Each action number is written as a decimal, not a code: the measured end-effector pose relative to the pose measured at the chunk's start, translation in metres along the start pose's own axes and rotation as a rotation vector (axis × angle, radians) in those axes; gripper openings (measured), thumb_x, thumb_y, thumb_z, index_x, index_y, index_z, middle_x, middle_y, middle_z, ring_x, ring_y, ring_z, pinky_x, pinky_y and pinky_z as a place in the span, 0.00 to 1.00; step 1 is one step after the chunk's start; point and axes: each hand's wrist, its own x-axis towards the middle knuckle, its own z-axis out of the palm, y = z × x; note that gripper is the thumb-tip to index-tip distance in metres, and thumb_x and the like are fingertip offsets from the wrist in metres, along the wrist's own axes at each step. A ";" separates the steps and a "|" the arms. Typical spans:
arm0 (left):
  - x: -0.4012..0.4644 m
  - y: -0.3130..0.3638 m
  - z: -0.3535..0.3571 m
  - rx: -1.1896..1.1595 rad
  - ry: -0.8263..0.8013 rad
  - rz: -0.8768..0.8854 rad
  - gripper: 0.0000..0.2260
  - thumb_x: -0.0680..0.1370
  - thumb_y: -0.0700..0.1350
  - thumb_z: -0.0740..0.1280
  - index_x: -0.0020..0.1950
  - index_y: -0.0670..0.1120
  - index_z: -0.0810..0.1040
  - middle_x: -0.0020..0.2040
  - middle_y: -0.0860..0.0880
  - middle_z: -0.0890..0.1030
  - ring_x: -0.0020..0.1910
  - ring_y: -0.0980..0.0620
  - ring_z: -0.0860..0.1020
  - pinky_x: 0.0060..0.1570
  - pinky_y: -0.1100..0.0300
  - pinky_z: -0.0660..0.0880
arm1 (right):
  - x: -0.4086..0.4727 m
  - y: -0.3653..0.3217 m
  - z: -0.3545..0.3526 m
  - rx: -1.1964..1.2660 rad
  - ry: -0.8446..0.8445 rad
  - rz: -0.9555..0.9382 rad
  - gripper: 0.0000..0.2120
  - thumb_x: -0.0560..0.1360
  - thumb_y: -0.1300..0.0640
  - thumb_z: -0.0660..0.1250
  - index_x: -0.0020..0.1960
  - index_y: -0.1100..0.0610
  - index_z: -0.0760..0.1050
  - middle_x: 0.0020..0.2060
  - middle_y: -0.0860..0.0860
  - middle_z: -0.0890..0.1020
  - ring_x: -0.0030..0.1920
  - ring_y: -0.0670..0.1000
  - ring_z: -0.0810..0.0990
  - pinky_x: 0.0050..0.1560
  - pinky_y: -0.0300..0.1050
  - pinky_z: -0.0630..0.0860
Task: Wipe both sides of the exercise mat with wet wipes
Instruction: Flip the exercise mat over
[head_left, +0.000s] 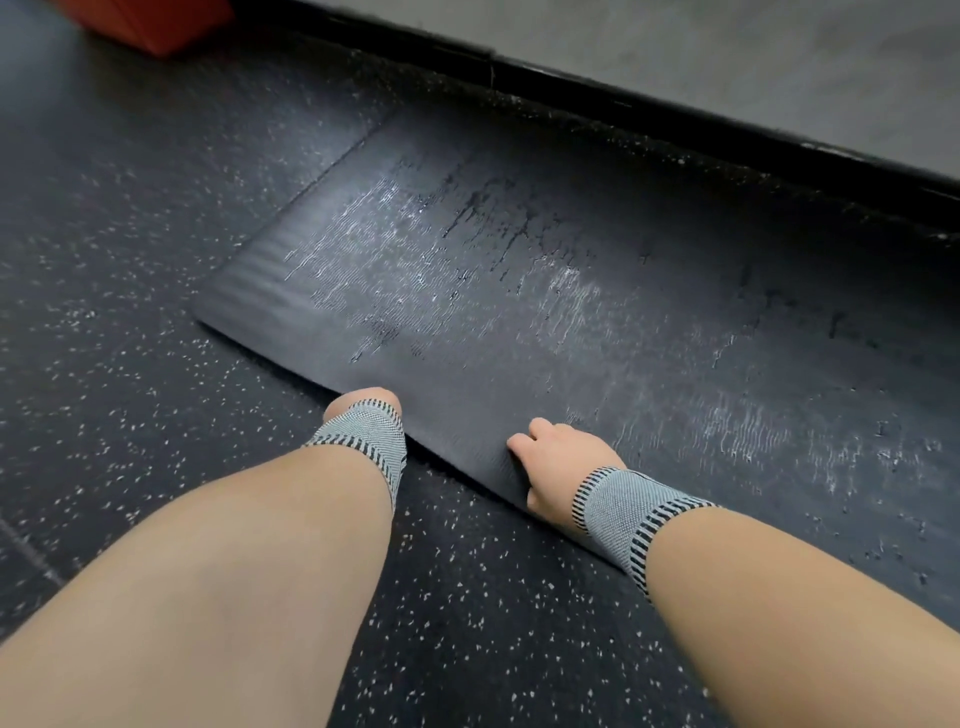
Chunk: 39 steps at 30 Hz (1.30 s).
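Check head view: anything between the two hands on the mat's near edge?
Nothing: between left hand and right hand only bare exercise mat edge, in the head view.

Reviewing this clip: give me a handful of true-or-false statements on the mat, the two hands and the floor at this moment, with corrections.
1. The exercise mat lies flat on a speckled floor. True.
2. The right hand grips the mat's near edge. True.
3. The left hand holds a wet wipe above the mat. False: it reaches down at the mat's near edge, fingers hidden, and no wipe shows.
4. The mat's top is dry and unmarked. False: pale wet-looking streaks cross it.
5. Both wrists wear grey knit bands. True.
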 end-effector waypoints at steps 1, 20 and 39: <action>0.000 -0.002 0.000 -0.011 0.011 -0.001 0.13 0.78 0.39 0.67 0.63 0.42 0.75 0.50 0.46 0.79 0.45 0.47 0.76 0.47 0.57 0.70 | 0.001 -0.001 -0.001 -0.002 0.002 -0.005 0.21 0.74 0.48 0.65 0.63 0.54 0.65 0.55 0.53 0.69 0.56 0.57 0.74 0.51 0.51 0.75; 0.022 0.010 0.009 -0.679 0.534 -0.339 0.33 0.75 0.49 0.70 0.76 0.48 0.59 0.74 0.42 0.59 0.68 0.40 0.66 0.65 0.46 0.68 | 0.015 0.016 -0.006 0.073 0.098 0.089 0.22 0.77 0.43 0.60 0.68 0.50 0.66 0.61 0.53 0.68 0.62 0.56 0.68 0.59 0.52 0.72; -0.038 0.157 -0.009 0.237 0.276 0.449 0.27 0.80 0.51 0.62 0.78 0.52 0.60 0.79 0.47 0.55 0.77 0.43 0.58 0.71 0.42 0.65 | -0.034 0.115 -0.019 0.309 0.070 0.344 0.28 0.77 0.50 0.61 0.74 0.49 0.56 0.74 0.52 0.55 0.71 0.58 0.59 0.67 0.57 0.67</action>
